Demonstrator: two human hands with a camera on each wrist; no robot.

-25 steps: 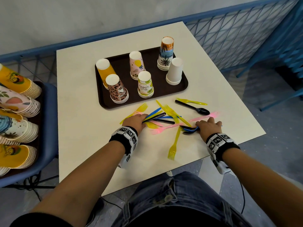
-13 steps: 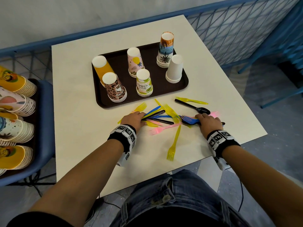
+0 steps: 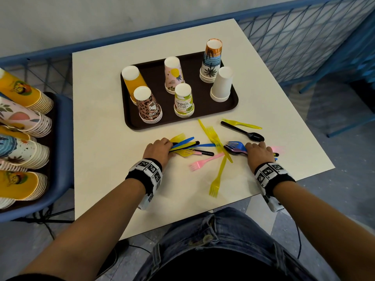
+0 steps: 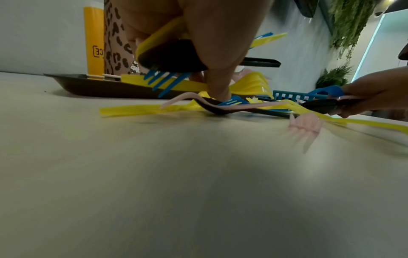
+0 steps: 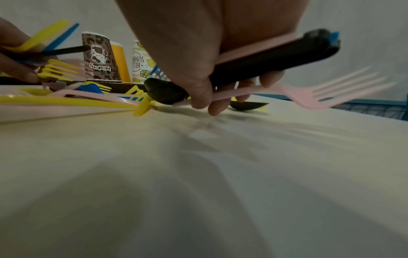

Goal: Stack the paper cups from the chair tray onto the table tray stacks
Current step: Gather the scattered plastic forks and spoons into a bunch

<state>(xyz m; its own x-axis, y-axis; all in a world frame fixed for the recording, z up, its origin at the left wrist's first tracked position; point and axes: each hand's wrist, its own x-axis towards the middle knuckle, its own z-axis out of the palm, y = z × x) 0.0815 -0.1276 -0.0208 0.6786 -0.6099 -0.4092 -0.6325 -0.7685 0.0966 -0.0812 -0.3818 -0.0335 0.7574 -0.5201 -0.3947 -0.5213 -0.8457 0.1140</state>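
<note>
Paper cups [image 3: 22, 153] untouched on chair tray | left hand [image 3: 158, 149], right hand [image 3: 257, 152] still clutch cutlery [image 3: 215, 138]; more gathered | stacking not begun

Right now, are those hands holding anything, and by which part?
Both hold plastic cutlery. The left hand grips a bundle by the utensil heads, handles sticking out; the right hand grips a bundle mid-handle, heads protruding.

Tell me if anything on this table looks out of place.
Plastic forks and spoons lie scattered, crossing one another, on the table in front of the cup tray. Both hands, left and right, grip bundles of them instead of cups.
</note>
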